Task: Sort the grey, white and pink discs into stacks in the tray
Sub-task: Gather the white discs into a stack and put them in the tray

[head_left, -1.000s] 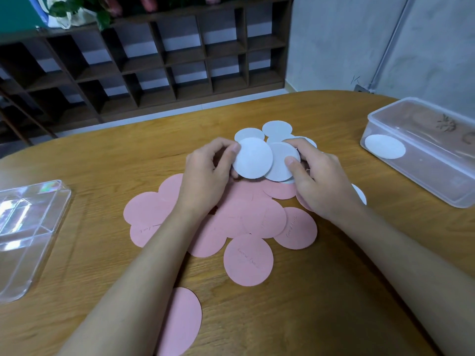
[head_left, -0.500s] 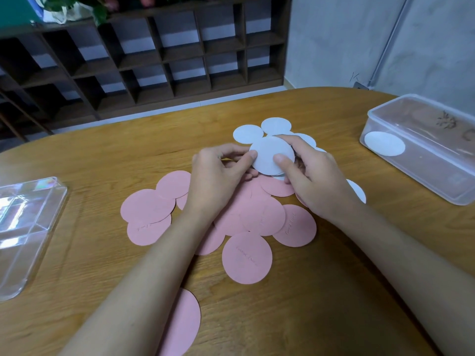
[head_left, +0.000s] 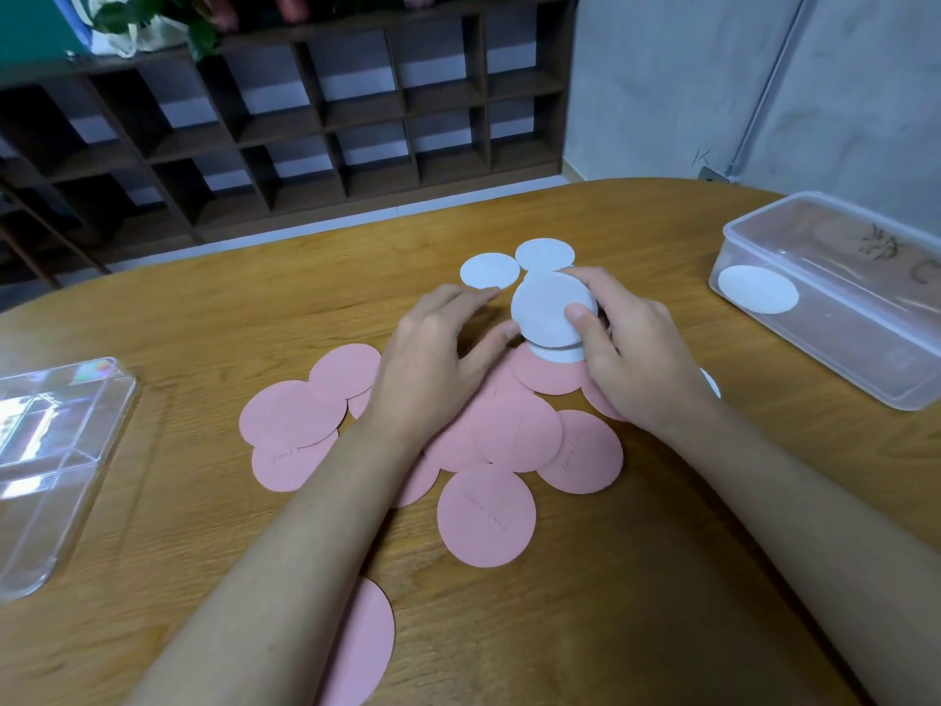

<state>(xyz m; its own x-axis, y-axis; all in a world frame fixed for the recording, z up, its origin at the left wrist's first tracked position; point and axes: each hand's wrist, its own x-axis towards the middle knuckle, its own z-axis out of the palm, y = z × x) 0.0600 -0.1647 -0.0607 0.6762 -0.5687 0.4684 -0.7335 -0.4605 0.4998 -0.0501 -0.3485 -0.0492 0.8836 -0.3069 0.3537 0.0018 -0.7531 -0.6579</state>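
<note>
My right hand (head_left: 629, 359) grips a small stack of white discs (head_left: 547, 313) between thumb and fingers, just above the table. My left hand (head_left: 438, 359) hovers beside the stack with fingers spread, its thumb close to the stack's left edge and holding nothing. Two more white discs (head_left: 490, 271) lie flat just beyond the hands. Several pink discs (head_left: 486, 514) are scattered and overlapping on the table under and near my wrists. The clear tray (head_left: 865, 359) stands at the right with one white disc (head_left: 757, 289) lying in its near-left corner.
A clear plastic lid (head_left: 51, 450) lies at the table's left edge. One pink disc (head_left: 364, 644) sits near the front under my left forearm. A dark wooden shelf unit (head_left: 305, 119) stands beyond the oval wooden table (head_left: 203, 308).
The white disc my left hand held has been joined onto the stack in my right hand. My left hand has let go and opened; the stack shifted slightly right.
</note>
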